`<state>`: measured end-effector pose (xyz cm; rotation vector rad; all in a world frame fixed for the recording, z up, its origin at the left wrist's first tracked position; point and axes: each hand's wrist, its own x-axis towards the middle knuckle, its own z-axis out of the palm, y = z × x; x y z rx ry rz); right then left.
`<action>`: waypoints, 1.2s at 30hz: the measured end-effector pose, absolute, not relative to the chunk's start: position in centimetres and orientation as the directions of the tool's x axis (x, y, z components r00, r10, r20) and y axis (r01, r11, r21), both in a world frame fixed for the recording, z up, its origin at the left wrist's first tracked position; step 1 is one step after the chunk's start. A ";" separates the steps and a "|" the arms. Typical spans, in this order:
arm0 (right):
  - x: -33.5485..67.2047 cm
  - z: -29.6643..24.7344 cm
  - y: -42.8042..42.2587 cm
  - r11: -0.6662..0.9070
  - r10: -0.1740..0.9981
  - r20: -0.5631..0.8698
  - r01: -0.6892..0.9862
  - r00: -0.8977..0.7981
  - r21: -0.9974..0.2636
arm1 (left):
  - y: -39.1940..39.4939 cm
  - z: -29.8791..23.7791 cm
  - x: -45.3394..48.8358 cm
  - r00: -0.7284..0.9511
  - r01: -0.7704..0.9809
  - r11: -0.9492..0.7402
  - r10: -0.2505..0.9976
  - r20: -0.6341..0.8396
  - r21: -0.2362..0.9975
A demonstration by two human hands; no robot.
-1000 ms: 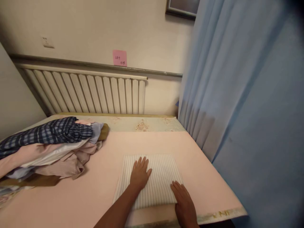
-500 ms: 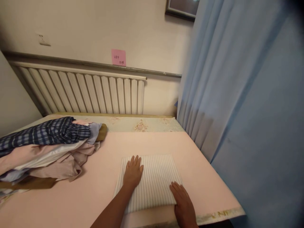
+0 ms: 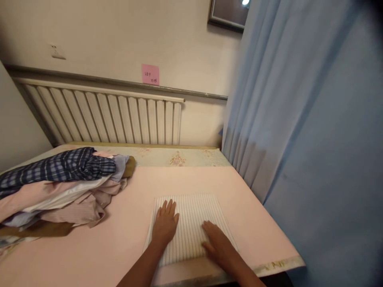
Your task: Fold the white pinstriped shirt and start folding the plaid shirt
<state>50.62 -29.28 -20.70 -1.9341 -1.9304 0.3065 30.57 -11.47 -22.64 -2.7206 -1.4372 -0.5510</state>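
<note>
A white cloth with thin dark stripes (image 3: 189, 227), folded into a rough rectangle, lies flat near the front of the bed. My left hand (image 3: 165, 223) rests flat on its left part, fingers spread and pointing away from me. Over the cloth's right part is my right hand (image 3: 220, 243), palm down, thumb held apart from the fingers. Whether the right hand presses on the cloth or hovers just above it, I cannot tell. Neither hand grips anything.
A heap of clothes (image 3: 74, 183), with a dark plaid garment on top, lies at the left on the pink sheet (image 3: 119, 255). A blue curtain (image 3: 287, 119) hangs along the right side. Behind the bed are a white radiator (image 3: 119, 115) and a pink note (image 3: 150, 74).
My right hand has moved left and inward from the cloth's right edge, and its thumb has come into view. My left hand has shifted only slightly down and left.
</note>
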 end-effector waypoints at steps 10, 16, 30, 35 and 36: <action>45.5 -21.5 -17.7 0.211 0.916 0.387 0.947 -0.105 -0.243 | -11.1 -23.2 30.3 0.528 0.794 -0.594 0.780 0.336 0.129; 46.9 -21.5 -16.2 0.084 0.906 0.423 0.982 -0.004 -0.170 | -10.9 -23.0 30.2 0.509 0.806 -0.572 0.800 0.318 0.149; 49.5 -23.7 -18.3 -0.130 0.938 0.304 0.982 0.166 -0.134 | -12.3 -23.1 27.6 0.429 0.867 -0.479 0.857 0.285 0.135; 49.9 -24.3 -20.0 -0.140 0.946 0.273 0.980 0.174 -0.140 | -13.1 -23.1 26.5 0.425 0.875 -0.466 0.870 0.249 0.134; 50.0 -24.4 -20.4 -0.141 0.948 0.267 0.980 0.175 -0.143 | -13.2 -23.1 26.3 0.426 0.875 -0.464 0.873 0.238 0.134</action>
